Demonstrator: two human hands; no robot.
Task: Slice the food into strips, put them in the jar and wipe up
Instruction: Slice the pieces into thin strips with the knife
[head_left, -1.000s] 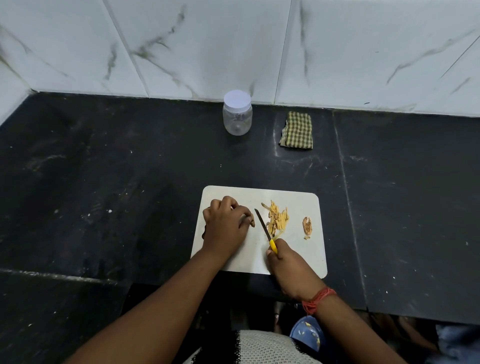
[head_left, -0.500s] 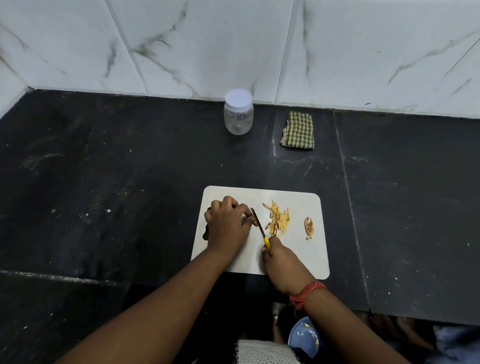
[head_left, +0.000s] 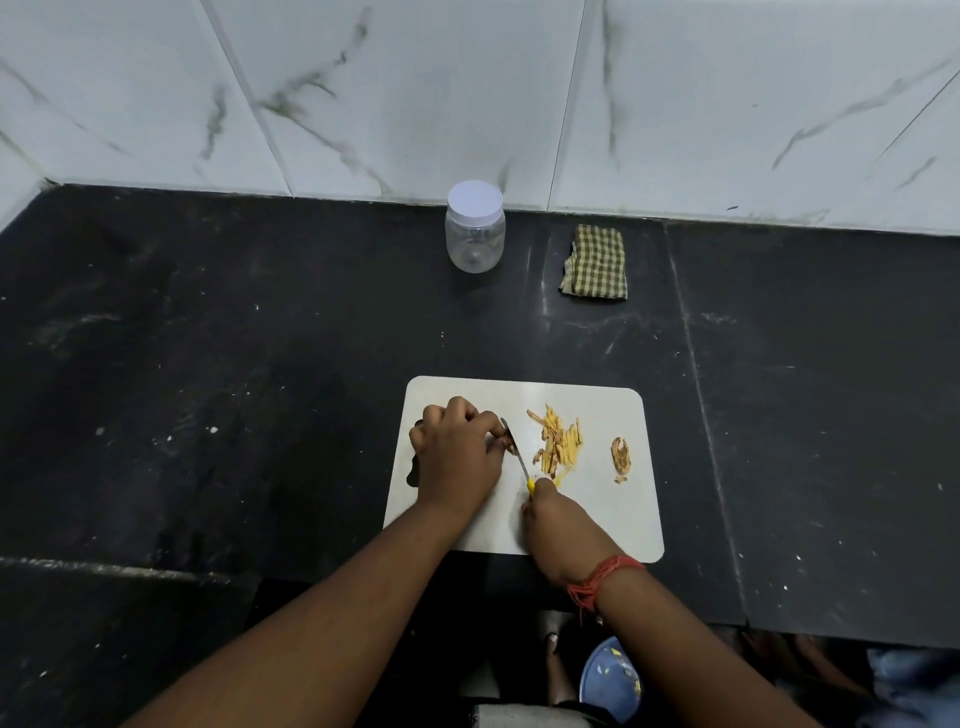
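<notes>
The left hand (head_left: 457, 454) sits curled on the left part of the white cutting board (head_left: 597, 525), its fingertips pinching a small piece of food (head_left: 508, 442) that is almost wholly hidden under them. The right hand (head_left: 563, 530) is closed round the yellow handle of a small knife (head_left: 515, 448), whose thin blade runs up and to the left until it lies right against the left fingertips and the piece they hold.

Just right of the blade, near the middle of the board, lies a loose heap of pale yellow strips (head_left: 555, 441), and further toward the board's right edge a brown trimmed scrap (head_left: 621, 452) lies apart.

The strips look light, thin and a little limp, so they would likely scatter or stick to the fingers; gathering them into a bunch with the fingertips, or scraping them along the board with the blade, seems the safest hold. The remaining piece is small and probably firm, which leaves little room between blade and fingertips, so the slip risk is real.

The clear jar (head_left: 475, 240) stands with its white lid on near the desk's (head_left: 208, 364) back edge, by the wall, and the folded checked cloth (head_left: 594, 262) lies just to its right, both well apart from the board
</notes>
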